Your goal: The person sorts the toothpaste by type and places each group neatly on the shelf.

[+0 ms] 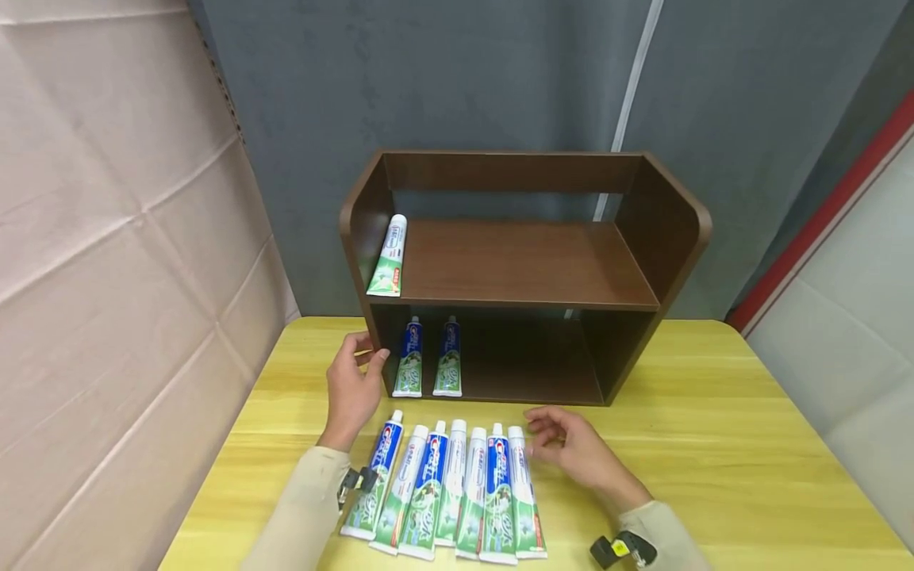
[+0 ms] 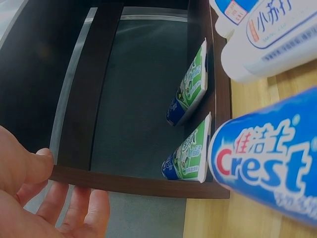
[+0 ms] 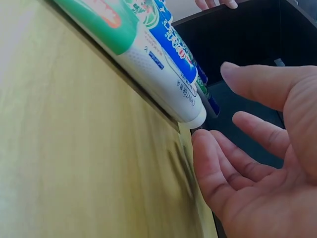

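My left hand (image 1: 355,388) grips the left side panel of a dark brown two-tier shelf (image 1: 521,305), thumb on the front edge and fingers round the outside. Inside the lower tier, two blue-and-green Crest toothpaste tubes (image 1: 409,361) lie side by side, caps to the back. A white-and-green toothpaste tube (image 1: 390,258) rests at the left end of the upper tier. My right hand (image 1: 571,448) holds nothing; its fingers are loosely bent beside the white cap of the rightmost tube (image 3: 163,79) in the row before the shelf.
Several toothpaste tubes, blue Crest (image 1: 498,496) and white-and-green (image 1: 451,484), lie in a row on the yellow wood-grain table (image 1: 743,444), caps toward the shelf. A grey partition (image 1: 500,71) stands behind, with a pale cloth wall (image 1: 121,238) at the left.
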`<state>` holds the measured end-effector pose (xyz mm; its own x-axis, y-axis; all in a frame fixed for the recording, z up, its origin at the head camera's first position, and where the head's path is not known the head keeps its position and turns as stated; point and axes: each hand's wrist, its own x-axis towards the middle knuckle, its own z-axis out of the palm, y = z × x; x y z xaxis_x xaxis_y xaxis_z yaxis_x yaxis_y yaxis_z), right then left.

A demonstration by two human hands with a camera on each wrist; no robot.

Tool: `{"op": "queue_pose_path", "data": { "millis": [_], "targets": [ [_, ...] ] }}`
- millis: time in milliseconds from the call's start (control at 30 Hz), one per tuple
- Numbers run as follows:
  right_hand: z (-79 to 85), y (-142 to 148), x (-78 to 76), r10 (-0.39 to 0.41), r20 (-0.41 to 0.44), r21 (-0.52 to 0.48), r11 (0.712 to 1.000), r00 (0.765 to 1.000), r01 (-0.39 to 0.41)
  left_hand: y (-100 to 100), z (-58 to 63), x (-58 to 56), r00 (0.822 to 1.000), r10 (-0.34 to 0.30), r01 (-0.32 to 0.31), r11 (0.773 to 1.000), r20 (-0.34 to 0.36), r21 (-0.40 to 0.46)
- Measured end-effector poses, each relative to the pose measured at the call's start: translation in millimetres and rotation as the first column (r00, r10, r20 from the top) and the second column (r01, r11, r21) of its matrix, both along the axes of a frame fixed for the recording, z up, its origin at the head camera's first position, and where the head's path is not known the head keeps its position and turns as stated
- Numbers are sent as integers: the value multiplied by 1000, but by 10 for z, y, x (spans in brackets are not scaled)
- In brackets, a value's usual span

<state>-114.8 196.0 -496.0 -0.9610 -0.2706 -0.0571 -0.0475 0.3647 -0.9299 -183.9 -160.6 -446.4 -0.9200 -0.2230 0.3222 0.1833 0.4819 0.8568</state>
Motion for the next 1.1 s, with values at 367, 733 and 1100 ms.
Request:
{"op": "queue_pose_path", "data": {
  "millis": [367,733,1100],
  "targets": [
    [-77,38,42,127,24,45,991,992,-128,3,4,1,1000,5,-5,1000,6,-6],
    [-14,-36,42,261,-33,360,904,965,-232,15,-16,0,1000,13,-13,1000,-7,-9],
    [-8,-36,57,254,-32,362,904,967,-226,23,-13,-7,1000,10,-10,1000,-12,-16]
  ]
}}
